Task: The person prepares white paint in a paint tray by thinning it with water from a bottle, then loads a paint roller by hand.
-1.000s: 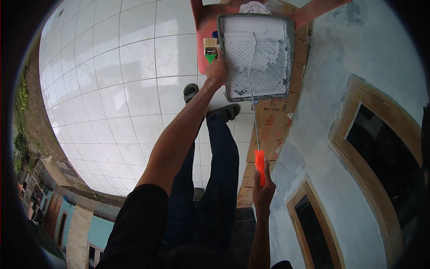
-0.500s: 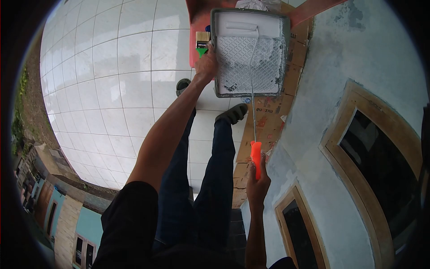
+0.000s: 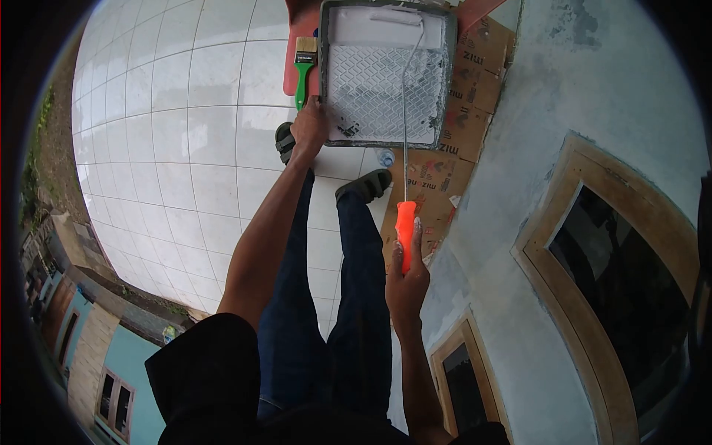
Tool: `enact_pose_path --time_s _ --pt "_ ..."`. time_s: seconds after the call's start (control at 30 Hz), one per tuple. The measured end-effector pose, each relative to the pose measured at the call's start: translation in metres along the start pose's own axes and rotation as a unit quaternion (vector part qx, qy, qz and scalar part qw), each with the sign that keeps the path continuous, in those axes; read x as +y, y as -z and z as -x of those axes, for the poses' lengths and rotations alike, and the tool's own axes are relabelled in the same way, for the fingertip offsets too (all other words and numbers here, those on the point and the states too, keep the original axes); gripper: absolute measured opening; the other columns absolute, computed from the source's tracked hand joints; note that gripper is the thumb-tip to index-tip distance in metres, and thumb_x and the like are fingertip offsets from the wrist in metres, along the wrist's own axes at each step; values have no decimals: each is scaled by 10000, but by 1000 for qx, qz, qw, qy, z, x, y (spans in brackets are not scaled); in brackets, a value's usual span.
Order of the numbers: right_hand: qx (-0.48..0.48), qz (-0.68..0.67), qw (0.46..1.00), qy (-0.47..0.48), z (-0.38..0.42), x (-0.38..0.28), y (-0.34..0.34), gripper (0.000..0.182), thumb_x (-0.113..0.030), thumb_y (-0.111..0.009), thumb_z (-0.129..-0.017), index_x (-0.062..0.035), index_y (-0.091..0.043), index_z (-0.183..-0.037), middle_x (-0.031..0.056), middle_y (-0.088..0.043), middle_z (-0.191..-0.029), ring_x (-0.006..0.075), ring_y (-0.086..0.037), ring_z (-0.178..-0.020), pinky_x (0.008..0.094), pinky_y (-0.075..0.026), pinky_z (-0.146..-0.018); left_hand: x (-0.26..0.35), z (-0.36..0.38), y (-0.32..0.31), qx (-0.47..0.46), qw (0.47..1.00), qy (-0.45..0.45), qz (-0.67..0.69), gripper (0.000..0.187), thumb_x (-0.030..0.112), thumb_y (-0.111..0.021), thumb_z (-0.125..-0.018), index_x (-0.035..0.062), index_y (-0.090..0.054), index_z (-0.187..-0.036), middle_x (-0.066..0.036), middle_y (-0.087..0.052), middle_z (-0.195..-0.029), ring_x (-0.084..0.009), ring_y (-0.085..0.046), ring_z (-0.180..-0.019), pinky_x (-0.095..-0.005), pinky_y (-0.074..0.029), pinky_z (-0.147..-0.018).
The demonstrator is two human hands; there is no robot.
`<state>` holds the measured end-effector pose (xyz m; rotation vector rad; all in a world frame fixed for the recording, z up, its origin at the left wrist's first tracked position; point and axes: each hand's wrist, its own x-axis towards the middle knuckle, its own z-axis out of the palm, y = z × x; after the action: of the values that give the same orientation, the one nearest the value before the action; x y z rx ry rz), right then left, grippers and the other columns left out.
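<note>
My left hand (image 3: pixel 309 127) grips the left edge of the grey paint tray (image 3: pixel 324 81) near its lower corner. Beside it on the red surface (image 3: pixel 297 22) lies a brush (image 3: pixel 303 68) with a green handle. White paint fills the far end of the tray, and its ridged slope is streaked with paint. My right hand (image 3: pixel 409 285) is closed round the orange handle (image 3: pixel 406 226) of a paint roller. The roller's long metal rod runs over the tray to the white roller head (image 3: pixel 397 16), which lies in the paint.
Printed cardboard (image 3: pixel 460 141) runs along the foot of the bluish wall (image 3: pixel 519 133). Wood-framed windows (image 3: pixel 545 230) are on the right. A clear plastic cup (image 3: pixel 386 157) is near my sandalled foot (image 3: pixel 365 184). White floor tiles (image 3: pixel 215 141) extend to the left.
The tray sits further up and left in view. My left hand has slid down along the tray's left edge, and more of the green brush handle shows. The roller head is nearer the tray's far end.
</note>
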<state>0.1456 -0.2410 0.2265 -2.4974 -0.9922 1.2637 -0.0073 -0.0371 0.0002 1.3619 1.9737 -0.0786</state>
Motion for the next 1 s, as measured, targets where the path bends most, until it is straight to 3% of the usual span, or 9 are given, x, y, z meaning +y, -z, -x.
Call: enact_pose_path --time_s 0.13,0.37,0.77,1.0 --pt "7 -16 999 44 13 16 6 491 -175 -483 -973 3 -339 -1407 205 -543 -1285 325 -611 -1074 373 -512 -873 3 2 -3 26 999 25 27 330 265 -455 -927 132 -514 -1223 -186 -656 -1055 -396 -625 -972 -523 -466 -800" --pt "5 27 1000 3 40 31 22 479 -212 -465 -979 -22 -362 -1406 208 -560 -1263 314 -626 -1055 382 -514 -870 1 0 1 1 999 32 27 337 280 -447 -933 156 -540 -1232 -191 -659 -1042 -385 -623 -988 -504 -463 -826" --pt "64 28 997 39 3 3 22 467 -182 -471 -978 -37 -368 -1410 195 -634 -1138 288 -663 -963 361 -523 -794 -3 -4 2 -9 1000 8 13 404 337 -459 -924 167 -544 -1281 -152 -669 -1071 -367 -627 -1002 -483 -479 -847" --pt "58 60 996 21 24 17 29 472 -174 -478 -970 -30 -369 -1406 208 -615 -1169 297 -653 -989 383 -514 -849 -1 -2 7 -27 999 11 14 411 332 -461 -924 150 -544 -1283 -149 -669 -1076 -357 -627 -1006 -479 -477 -851"
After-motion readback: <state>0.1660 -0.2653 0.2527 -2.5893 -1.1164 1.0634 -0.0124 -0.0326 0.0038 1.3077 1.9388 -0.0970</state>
